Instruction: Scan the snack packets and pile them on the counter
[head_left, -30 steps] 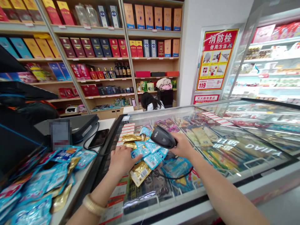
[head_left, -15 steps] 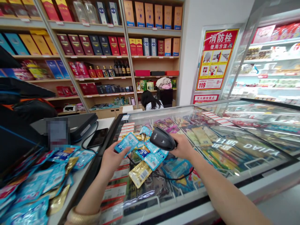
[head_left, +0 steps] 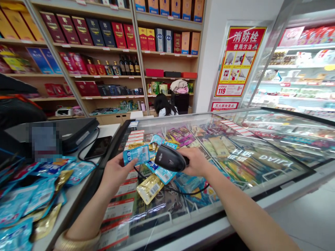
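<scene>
Between the thumb and fingers of my left hand (head_left: 116, 170) is a small blue snack packet (head_left: 136, 155), its printed side up. My right hand (head_left: 196, 161) grips a black barcode scanner (head_left: 170, 158) by the handle, its head pointing left toward the packet, a short gap apart. A black cable loops from the scanner over the glass. Beneath both hands, a gold packet (head_left: 150, 189) with a barcode and several blue packets (head_left: 165, 175) lie on the freezer's glass top; the scanner partly hides them.
A chest freezer (head_left: 261, 198) with packaged goods under glass spans the middle and right. On the left counter, a heap of blue and gold packets (head_left: 39, 195) lies by a black phone (head_left: 98, 147) and a checkout device (head_left: 78, 134). A person (head_left: 164, 105) is beyond the freezer, before shelves.
My left hand has turned the blue packet more level, its right end now close to the scanner. The scanner's head has swung lower and nearer the packet. The camera view has shifted slightly.
</scene>
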### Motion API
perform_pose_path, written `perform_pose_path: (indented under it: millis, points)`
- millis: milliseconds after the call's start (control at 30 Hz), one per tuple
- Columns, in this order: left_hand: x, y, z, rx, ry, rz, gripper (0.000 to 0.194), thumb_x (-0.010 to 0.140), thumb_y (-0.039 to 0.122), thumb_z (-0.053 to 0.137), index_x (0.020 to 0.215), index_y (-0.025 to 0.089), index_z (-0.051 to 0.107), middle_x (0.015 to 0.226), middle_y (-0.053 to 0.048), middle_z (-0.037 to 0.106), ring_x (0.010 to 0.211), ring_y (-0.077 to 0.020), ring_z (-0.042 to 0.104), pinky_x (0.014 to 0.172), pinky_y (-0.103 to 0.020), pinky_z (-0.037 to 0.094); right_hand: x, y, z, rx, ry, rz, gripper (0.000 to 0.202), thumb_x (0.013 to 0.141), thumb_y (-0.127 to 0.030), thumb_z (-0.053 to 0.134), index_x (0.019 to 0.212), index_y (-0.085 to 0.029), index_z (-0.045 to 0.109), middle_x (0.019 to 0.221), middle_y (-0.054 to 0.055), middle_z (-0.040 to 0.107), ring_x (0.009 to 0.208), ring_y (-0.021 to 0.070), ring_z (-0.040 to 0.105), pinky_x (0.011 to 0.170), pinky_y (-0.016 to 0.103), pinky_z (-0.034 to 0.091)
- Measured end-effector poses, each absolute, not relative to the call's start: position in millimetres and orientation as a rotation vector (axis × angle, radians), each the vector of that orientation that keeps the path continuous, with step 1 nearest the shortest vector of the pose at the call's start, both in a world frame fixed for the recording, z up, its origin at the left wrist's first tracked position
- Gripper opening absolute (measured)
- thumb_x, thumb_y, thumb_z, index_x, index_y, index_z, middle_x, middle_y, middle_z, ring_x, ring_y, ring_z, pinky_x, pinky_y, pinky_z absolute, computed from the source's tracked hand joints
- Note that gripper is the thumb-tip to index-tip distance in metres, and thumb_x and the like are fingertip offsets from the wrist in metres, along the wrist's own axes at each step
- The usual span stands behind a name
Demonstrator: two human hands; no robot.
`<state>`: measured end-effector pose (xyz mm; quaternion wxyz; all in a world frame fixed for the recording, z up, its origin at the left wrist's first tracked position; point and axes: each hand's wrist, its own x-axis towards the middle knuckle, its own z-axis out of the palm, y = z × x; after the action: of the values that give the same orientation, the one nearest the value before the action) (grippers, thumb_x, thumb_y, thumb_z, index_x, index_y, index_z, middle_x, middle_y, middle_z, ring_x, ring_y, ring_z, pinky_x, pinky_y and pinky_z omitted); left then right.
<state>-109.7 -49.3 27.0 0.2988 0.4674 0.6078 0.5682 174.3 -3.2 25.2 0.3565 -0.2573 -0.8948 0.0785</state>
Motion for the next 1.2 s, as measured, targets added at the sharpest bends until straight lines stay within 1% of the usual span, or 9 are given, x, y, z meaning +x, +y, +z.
perform_pose_path:
  millis: [133,267,367,433,533,633,867,1100,1200]
  points:
    - [-107.8,-50.4,27.9,1.283,1.623,1.475,0.053,0.044,0.054,0.084,0.082,0.02,0.071,0.082,-0.005,0.074,0.079,-0.0239,0.067,0.073,-0.034,0.055,174.5,-2.1,24.8,-0.692,-2.332,0.188,0.035,0.069,-0.027,0.064,0.104,-0.021,0.067,0.094,0.006,0.074,0.084,0.0221,0.069,0.073,0.028,0.048]
    - [-107.5,-51.3,28.6,1.352,1.639,1.446,0.052,0.049,0.059,0.079,0.081,0.018,0.071,0.077,-0.005,0.073,0.075,-0.0234,0.065,0.067,-0.033,0.053,173.7,-3.2,26.6,-0.704,-2.351,0.171,0.028,0.071,-0.028,0.062,0.098,-0.021,0.066,0.088,0.004,0.073,0.077,0.0202,0.068,0.067,0.026,0.044]
    - [-107.8,-52.5,29.4,1.394,1.666,1.385,0.052,0.052,0.06,0.077,0.08,0.016,0.07,0.07,-0.004,0.07,0.068,-0.0209,0.061,0.062,-0.03,0.05,172.1,-5.2,29.1,-0.73,-2.373,0.163,0.021,0.071,-0.028,0.062,0.091,-0.021,0.066,0.082,0.004,0.072,0.072,0.0189,0.066,0.063,0.025,0.041]
    - [-107.7,-53.6,29.9,1.413,1.669,1.36,0.054,0.054,0.06,0.076,0.083,0.015,0.071,0.069,-0.004,0.069,0.064,-0.0183,0.058,0.06,-0.028,0.047,171.1,-6.1,30.2,-0.746,-2.387,0.161,0.018,0.071,-0.028,0.062,0.087,-0.021,0.065,0.079,0.003,0.071,0.069,0.0183,0.064,0.061,0.025,0.039]
    - [-107.7,-54.7,30.0,1.426,1.661,1.355,0.054,0.054,0.06,0.075,0.084,0.014,0.071,0.069,-0.003,0.069,0.059,-0.0156,0.054,0.057,-0.027,0.044,170.5,-6.1,29.8,-0.772,-2.403,0.158,0.017,0.07,-0.027,0.062,0.086,-0.021,0.063,0.078,0.003,0.07,0.068,0.0178,0.062,0.06,0.025,0.037]
    - [-108.3,-54.6,28.5,1.432,1.657,1.354,0.051,0.056,0.058,0.075,0.083,0.015,0.071,0.066,-0.002,0.067,0.058,-0.0149,0.052,0.057,-0.026,0.043,171.1,-4.9,28.4,-0.786,-2.416,0.158,0.017,0.07,-0.026,0.061,0.087,-0.021,0.062,0.078,0.003,0.07,0.069,0.0178,0.062,0.06,0.025,0.036]
    - [-108.1,-53.8,27.6,1.435,1.652,1.355,0.047,0.058,0.056,0.074,0.082,0.015,0.07,0.065,-0.001,0.065,0.057,-0.0144,0.051,0.056,-0.025,0.043,171.4,-4.9,28.4,-0.825,-2.438,0.142,0.013,0.071,-0.027,0.061,0.083,-0.022,0.06,0.076,0.002,0.069,0.068,0.0175,0.062,0.06,0.025,0.035]
    - [-106.6,-54.7,29.5,1.433,1.67,1.362,0.045,0.059,0.053,0.072,0.081,0.014,0.069,0.065,-0.001,0.065,0.055,-0.0128,0.048,0.054,-0.024,0.042,171.9,-3.4,25.8,-0.841,-2.438,0.138,0.013,0.07,-0.028,0.061,0.081,-0.022,0.059,0.075,0.002,0.068,0.068,0.018,0.061,0.061,0.024,0.037]
    - [-106.6,-53.9,26.7,1.42,1.639,1.371,0.047,0.06,0.052,0.073,0.086,0.014,0.07,0.069,-0.003,0.068,0.059,-0.0154,0.054,0.058,-0.026,0.046,172.6,-1.9,23.8,-0.804,-2.42,0.147,0.016,0.071,-0.028,0.062,0.085,-0.022,0.061,0.078,0.003,0.069,0.07,0.018,0.062,0.063,0.024,0.039]
